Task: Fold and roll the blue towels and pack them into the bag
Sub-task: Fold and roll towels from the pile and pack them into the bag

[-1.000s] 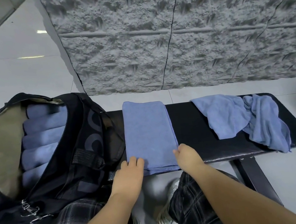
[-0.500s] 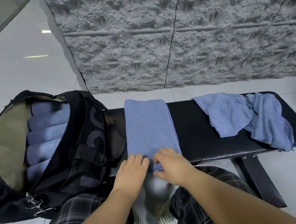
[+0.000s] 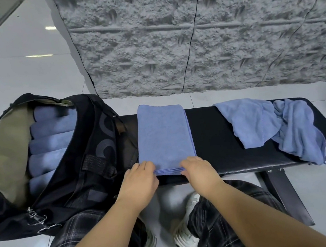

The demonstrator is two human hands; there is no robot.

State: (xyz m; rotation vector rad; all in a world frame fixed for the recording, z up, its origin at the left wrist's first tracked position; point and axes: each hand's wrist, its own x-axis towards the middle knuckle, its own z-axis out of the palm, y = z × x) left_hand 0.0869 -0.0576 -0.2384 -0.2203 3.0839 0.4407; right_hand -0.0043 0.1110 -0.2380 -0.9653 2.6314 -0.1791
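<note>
Folded towel [image 3: 164,135] flat across bench [image 3: 216,138], just right of open bag [image 3: 92,150]. Left hand [image 3: 139,183] and right hand [image 3: 199,172] pinching its near edge, fingers curled on the cloth. Rolled towels [image 3: 47,143] packed inside bag. Loose towels [image 3: 275,127] heaped at bench's right end.

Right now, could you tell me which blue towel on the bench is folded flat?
The folded towel beside the bag, gripped by both hands; the two loose towels at the bench's right end lie crumpled.

Bag [image 3: 92,150] at left holds rolled towels [image 3: 47,143]; folded towel [image 3: 163,135] centre on bench [image 3: 216,138]; loose towels [image 3: 275,127] right.
</note>
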